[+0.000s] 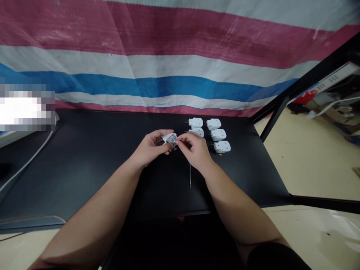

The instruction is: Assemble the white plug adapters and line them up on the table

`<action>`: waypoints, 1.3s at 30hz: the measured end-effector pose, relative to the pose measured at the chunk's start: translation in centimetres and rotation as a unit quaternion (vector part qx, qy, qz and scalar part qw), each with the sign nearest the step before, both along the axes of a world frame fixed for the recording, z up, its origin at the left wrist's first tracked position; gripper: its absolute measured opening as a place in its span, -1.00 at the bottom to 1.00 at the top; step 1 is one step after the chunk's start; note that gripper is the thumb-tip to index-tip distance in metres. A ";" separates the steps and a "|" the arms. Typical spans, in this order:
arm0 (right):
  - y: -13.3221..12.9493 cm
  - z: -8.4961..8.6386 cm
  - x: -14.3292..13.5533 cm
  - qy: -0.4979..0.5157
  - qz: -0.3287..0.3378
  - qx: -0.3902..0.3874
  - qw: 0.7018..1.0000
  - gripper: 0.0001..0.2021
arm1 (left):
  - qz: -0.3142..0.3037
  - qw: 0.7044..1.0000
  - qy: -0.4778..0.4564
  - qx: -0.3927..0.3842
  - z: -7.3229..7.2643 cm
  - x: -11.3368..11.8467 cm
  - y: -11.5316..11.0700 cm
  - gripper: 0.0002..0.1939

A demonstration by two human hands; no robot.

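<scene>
My left hand (153,147) is closed around a white plug housing (170,138), its inner side with small metal parts facing up. At the housing's right edge, my right hand (195,146) pinches with thumb and forefinger. Whatever lies between those fingertips is too small to make out. Beyond the right hand, several white plugs stand in two columns with their pins pointing left, among them a front plug (222,146) and a back plug (195,122). One plug (198,132) is partly hidden by my right hand. Under the right wrist lies a thin metal rod (190,178), its upper end covered.
The black table (84,150) ends at the right beside a black metal frame (271,116). A striped plastic sheet (168,86) hangs along the back. At left, a white cable (30,159) runs down from a blurred bright object. A small brass-coloured piece (220,154) lies by the front plug.
</scene>
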State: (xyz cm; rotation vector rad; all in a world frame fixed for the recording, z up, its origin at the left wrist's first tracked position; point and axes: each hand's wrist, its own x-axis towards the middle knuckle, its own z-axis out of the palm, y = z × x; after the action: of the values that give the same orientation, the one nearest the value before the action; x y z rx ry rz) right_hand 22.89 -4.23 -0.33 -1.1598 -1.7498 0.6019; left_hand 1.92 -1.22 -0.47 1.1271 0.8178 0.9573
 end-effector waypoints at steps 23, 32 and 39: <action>0.4 -0.5 0.0 0.207 0.085 -0.250 0.942 -0.66 | 0.035 0.999 -0.032 0.019 0.0 -0.1 0.1 -0.45; 0.2 -0.4 -0.1 0.153 0.008 -0.073 0.986 -0.78 | 0.004 0.995 0.042 0.092 -0.2 -0.2 0.1 -0.42; 0.2 -0.4 -0.1 0.161 -0.009 -0.097 0.982 -0.85 | -0.001 0.993 0.050 0.109 -0.4 -0.3 0.0 -0.41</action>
State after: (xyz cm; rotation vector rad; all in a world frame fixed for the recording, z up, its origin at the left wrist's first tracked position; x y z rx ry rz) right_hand 22.83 -4.06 -0.74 -1.1357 -1.4269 0.9113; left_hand 1.66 -1.17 -0.83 1.3727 0.8055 1.0132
